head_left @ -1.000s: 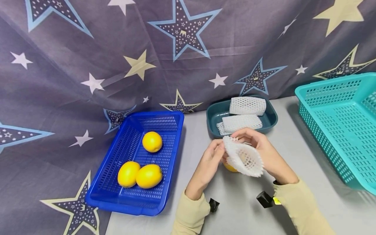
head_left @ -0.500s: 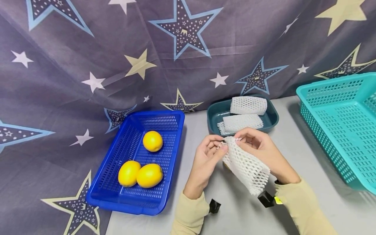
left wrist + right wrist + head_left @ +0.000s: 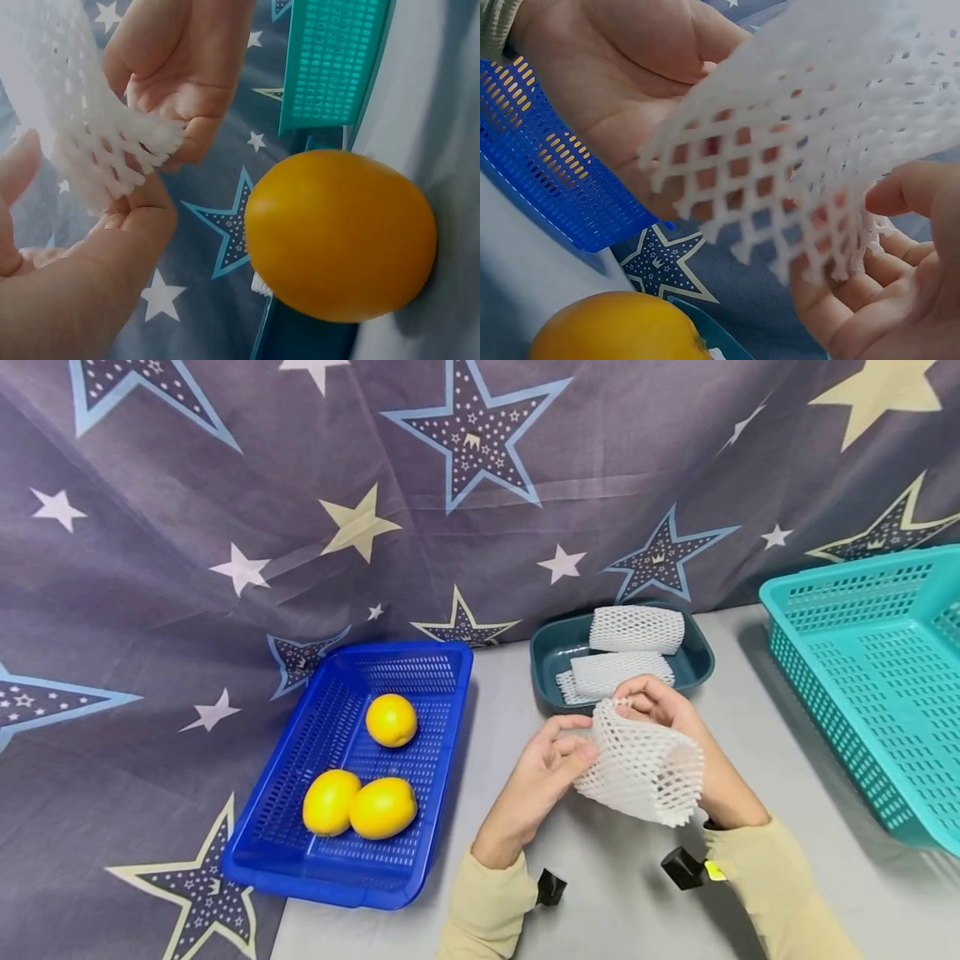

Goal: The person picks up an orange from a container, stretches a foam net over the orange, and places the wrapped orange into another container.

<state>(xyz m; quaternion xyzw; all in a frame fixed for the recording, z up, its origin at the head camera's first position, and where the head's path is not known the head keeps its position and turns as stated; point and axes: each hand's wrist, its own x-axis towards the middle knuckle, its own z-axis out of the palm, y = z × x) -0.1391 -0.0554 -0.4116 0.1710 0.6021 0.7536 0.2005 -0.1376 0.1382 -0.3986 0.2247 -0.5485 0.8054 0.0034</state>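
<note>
A white foam fruit net (image 3: 637, 760) is held up between the hands, its mesh mouth spread. My right hand (image 3: 671, 718) pinches the net's edge between thumb and fingers, as the right wrist view shows. My left hand (image 3: 540, 777) is at the net's other side. In the left wrist view its fingers (image 3: 146, 210) touch the net's edge, while the thumb stands apart from them. One smooth yellow-orange fruit (image 3: 337, 236) rests on the table close to the hands; in the head view the hands and net hide it.
At left a blue basket (image 3: 435, 852) holds three yellow fruits (image 3: 392, 720). Behind the hands, a dark teal tray (image 3: 551, 652) contains several foam nets (image 3: 637, 628). A turquoise basket (image 3: 817, 702) stands at right. A star-patterned curtain (image 3: 487, 560) hangs along the table's back.
The net has swung from hanging low to a wider, more level spread, moving slightly right. My left fingers have loosened from its edge. The fruit under it has gone from sight in the head view.
</note>
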